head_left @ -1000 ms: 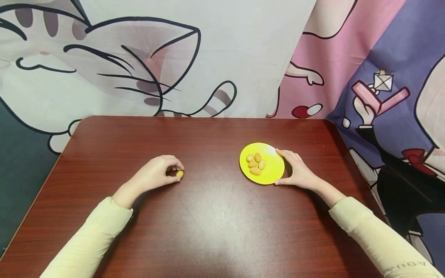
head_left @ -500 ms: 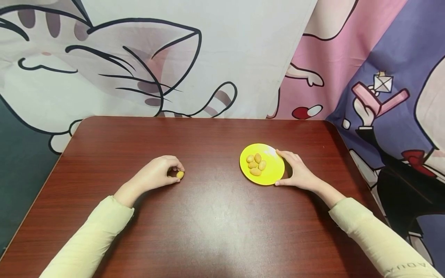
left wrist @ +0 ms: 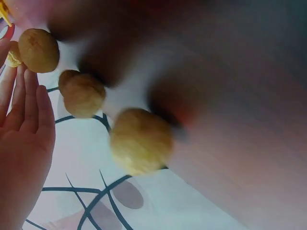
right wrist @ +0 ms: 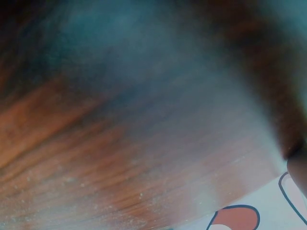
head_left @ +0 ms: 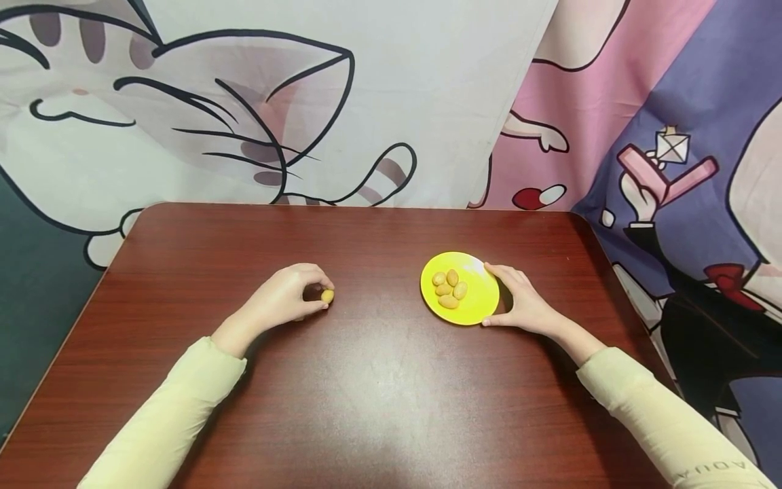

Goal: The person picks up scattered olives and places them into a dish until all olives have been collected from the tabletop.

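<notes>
Across the lower frame we see the table (head_left: pixel 379 407). Left of centre, the left hand (head_left: pixel 284 295) has shifted up and right, narrowly pinching. At centre right, the right hand (head_left: pixel 520 300) stays spread wide, gripping the yellow plate (head_left: pixel 481 291). We count five tan pieces (head_left: pixel 460 290) there, unmoved; the left fingertips hold one tan piece (head_left: pixel 327 297).

Table (head_left: pixel 379 387): reddish-brown | behind: white backdrop (head_left: pixel 452 88) with cat drawing (head_left: pixel 195 112) | right: pink-and-blue cloth (head_left: pixel 702 75)
</notes>
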A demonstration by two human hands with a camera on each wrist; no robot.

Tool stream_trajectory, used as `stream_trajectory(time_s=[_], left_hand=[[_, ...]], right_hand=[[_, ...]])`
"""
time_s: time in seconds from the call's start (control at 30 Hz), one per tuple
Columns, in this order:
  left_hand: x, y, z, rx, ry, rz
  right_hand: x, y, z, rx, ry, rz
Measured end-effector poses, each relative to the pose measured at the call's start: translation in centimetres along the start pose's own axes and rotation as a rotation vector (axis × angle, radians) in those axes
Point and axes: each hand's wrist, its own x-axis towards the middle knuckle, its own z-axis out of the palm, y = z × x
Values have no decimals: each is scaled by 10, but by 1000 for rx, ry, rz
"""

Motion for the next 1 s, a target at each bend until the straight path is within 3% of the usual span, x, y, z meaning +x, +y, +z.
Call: stream_trajectory(time_s=[0.23,0.57,1.0], left_hand=[[14,11,4,-21,38,47],[42,34,15,-63,44,103],[85,70,40,-97,-23,150]], right_hand=[[2,0,1,-2,-9,7],[1,1,2,2,-11,5],[-1,0,0,5,-16,17]])
